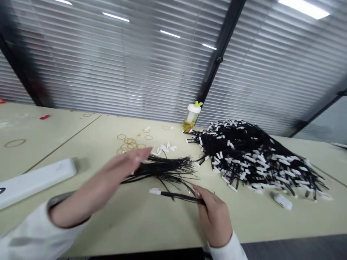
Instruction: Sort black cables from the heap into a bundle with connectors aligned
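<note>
A large heap of cables (252,159) is piled on the right of the table (151,227), and a smaller bunch of cables (165,169) is laid just left of it, nearer the front edge. Behind that bunch, small plastic caps (164,148) are scattered, with rubber bands (129,143) strewn to their left. A bottle (191,117) is placed near the back edge, between the bands and the heap. A long plastic case (36,182) is set at the far left — a small plastic block (282,201) lies just before the heap. A single cable (176,196) is held in the right hand (214,216), in front of the bunch, and the left hand (124,166) is placed at the bunch's left end — window blinds (121,61) are seen behind the table.
</note>
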`<state>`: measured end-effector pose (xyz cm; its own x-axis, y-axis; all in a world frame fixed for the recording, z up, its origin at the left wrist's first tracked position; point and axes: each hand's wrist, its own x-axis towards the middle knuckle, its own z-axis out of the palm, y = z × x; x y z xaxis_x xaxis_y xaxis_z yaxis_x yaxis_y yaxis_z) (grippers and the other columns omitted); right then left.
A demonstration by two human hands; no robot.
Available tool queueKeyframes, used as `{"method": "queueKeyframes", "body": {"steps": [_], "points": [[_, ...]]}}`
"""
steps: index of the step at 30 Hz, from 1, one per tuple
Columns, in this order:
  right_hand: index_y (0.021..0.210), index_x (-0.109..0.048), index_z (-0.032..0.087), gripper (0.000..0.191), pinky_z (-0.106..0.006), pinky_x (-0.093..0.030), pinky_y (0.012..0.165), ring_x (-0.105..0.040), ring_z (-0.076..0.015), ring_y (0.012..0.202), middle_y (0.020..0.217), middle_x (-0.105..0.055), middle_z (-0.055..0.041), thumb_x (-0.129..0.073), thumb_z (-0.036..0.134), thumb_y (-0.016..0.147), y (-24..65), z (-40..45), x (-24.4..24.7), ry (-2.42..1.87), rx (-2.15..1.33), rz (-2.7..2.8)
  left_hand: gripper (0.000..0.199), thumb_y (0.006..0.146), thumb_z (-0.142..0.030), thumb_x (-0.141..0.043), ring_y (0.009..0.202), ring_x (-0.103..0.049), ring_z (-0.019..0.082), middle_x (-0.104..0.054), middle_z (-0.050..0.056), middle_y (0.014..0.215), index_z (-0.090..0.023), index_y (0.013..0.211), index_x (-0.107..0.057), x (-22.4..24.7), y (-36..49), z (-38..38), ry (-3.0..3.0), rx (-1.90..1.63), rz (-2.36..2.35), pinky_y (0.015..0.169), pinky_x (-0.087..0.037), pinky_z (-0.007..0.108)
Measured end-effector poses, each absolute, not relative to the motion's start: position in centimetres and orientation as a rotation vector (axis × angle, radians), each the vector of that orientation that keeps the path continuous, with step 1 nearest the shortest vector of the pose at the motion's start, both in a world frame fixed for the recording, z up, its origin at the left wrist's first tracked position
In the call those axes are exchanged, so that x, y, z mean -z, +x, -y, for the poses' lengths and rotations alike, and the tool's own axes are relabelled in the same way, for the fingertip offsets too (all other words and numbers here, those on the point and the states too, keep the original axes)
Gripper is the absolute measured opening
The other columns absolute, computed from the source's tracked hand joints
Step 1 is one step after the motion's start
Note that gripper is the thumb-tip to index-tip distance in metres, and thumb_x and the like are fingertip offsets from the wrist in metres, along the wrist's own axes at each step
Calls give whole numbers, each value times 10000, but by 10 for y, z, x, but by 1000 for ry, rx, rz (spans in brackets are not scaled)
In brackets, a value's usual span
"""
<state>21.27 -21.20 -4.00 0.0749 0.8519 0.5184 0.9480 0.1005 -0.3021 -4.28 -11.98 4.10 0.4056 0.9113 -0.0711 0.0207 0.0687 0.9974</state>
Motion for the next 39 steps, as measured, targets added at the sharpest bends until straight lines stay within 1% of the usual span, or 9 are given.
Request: {"method": "queueKeyframes", "body": {"steps": [2,4,8,15,17,23,27,34,39], "points": [[1017,-590,161,369,-278,-502,721,-600,-156,814,909,-637,-78,-329,88,766,209,210,38,-1733,264,1784,386,741,-399,-573,1038,-537,194,-562,21,1195,-233,1089,-564,-39,-24,111,1330,-617,-922,843,-422,281],[1037,-577,153,351,-300,-497,683,-585,-169,773,857,-621,-89,-333,102,788,208,208,39,-1732,316,1841,402,732,-432,-561,777,-631,172,-622,68,1074,-192,1055,-564,-31,-13,110,1288,-379,-895,639,-469,260],[1049,-569,155,327,-354,-480,645,-550,-194,715,777,-576,-88,-379,134,784,217,207,50,-1849,380,2016,342,687,-412,-609,486,-545,85,-620,21,749,-137,888,-579,-10,-3,113,1231,-233,-836,413,-363,186],[1176,-501,215,497,-354,-455,843,-501,-218,1028,1128,-514,-106,-581,373,711,239,196,26,-1749,170,2222,248,628,-273,-665,569,-474,72,-521,-29,644,-129,809,-577,8,7,98,1124,-341,-863,540,-389,199],[1132,-529,193,378,-344,-418,901,-482,-188,1065,1124,-522,-103,-503,355,791,242,170,3,-1670,115,2208,239,618,-251,-659,607,-494,92,-543,-14,676,-124,804,-578,11,7,96,1161,-314,-860,569,-399,221],[909,-583,120,229,-337,-453,789,-560,-130,824,882,-585,-47,-481,312,835,233,49,-7,-1777,-57,2281,342,554,-168,-678,727,-520,122,-586,37,845,-120,873,-567,18,2,95,1216,-332,-858,666,-403,250],[1011,-534,119,269,-344,-464,774,-550,-137,874,989,-561,-55,-473,322,845,220,3,23,-1881,-156,2270,318,588,-155,-627,684,-521,121,-574,22,761,-120,891,-532,19,0,97,1269,-391,-951,611,-396,241],[1037,-524,122,277,-355,-460,789,-540,-149,910,1029,-545,-65,-473,314,845,226,0,27,-1910,-207,2079,279,703,-233,-544,765,-600,171,-519,36,903,-183,956,-436,11,1,102,1151,-308,-912,562,-461,270],[941,-531,102,249,-289,-489,675,-575,-101,715,823,-584,-27,-452,323,856,234,35,14,-1728,-305,1906,204,735,-223,-531,594,-523,81,-531,10,789,-166,915,-454,22,10,100,1207,-504,-820,533,-428,222]]}}
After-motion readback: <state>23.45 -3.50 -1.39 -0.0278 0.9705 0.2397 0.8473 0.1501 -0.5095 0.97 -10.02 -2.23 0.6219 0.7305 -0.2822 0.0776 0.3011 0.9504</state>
